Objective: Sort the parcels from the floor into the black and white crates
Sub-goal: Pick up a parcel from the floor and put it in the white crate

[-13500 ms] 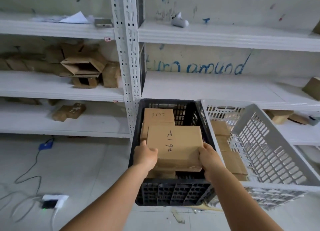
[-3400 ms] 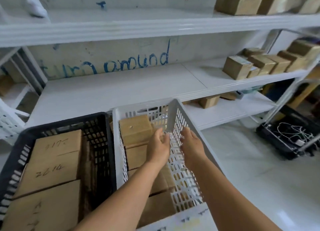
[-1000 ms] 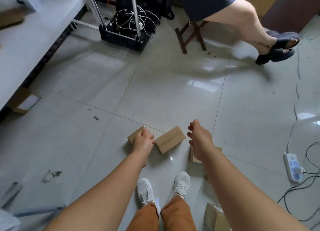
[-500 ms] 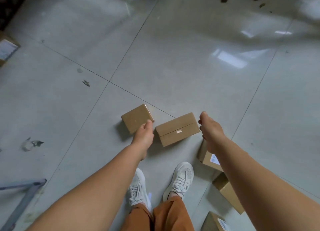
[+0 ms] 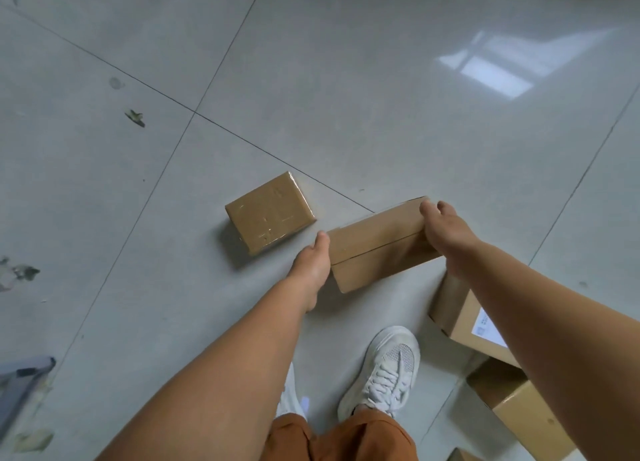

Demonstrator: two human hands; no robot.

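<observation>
A long brown cardboard parcel [image 5: 377, 242] lies on the grey tiled floor in front of my feet. My left hand [image 5: 311, 261] presses against its left end and my right hand [image 5: 446, 235] wraps over its right end, so both hands grip it. Just to its left sits a smaller taped brown parcel [image 5: 270, 213], untouched. The black and white crates are out of view.
More parcels lie at the right: one with a white label [image 5: 464, 318] partly under my right arm, and another [image 5: 523, 415] nearer the bottom edge. My white shoes [image 5: 384, 367] stand below the held parcel. A grey metal piece [image 5: 20, 377] lies at the left edge.
My view has dropped closer to the floor. Both hands, which were apart beside the parcels, have closed onto the ends of the long parcel.
</observation>
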